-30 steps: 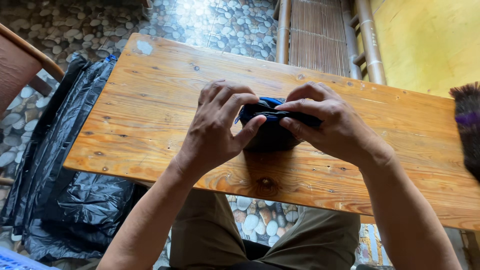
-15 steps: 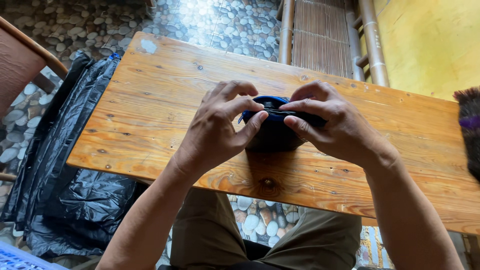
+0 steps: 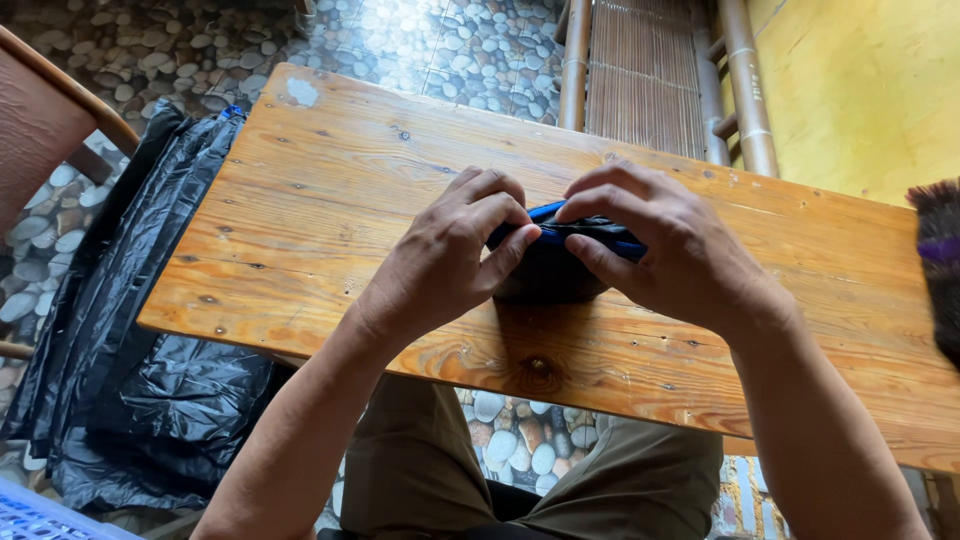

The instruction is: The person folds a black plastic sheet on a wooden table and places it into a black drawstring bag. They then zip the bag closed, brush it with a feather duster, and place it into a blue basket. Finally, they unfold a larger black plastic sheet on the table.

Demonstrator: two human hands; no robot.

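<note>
A small dark pouch (image 3: 548, 268) with a blue rim is held on a wooden table (image 3: 330, 180), roughly at the middle of the top and a little toward the near edge. It is gripped from both sides: the left hand (image 3: 450, 255) is closed on its left end, thumb against the front, and the right hand (image 3: 660, 245) is closed on its right end, fingers (image 3: 610, 190) curled over the top. The two hands are drawn together, fingertips nearly meeting above the pouch, so that most of it is hidden; what kind of pouch it is cannot be told.

Bare wood is left on either side of the hands: a wide stretch to the left as far as the far left corner, and a long stretch to the right up to a dark brush (image 3: 938, 265) that is cut off by the right border. Only a narrow strip of wood lies between the wrists and the near edge, under which knees in olive trousers (image 3: 420, 470) are seen.

Off the left edge, a crumpled black plastic bag (image 3: 130, 330) is spread on the pebble floor (image 3: 440, 40). A brown chair (image 3: 40, 130) stands beyond it at the left border. Behind the far edge, bamboo poles (image 3: 745, 90) and a yellow wall (image 3: 860, 90) close off the room. A blue crate corner (image 3: 40, 515) shows at the lower left. No labels or signs can be made out.
</note>
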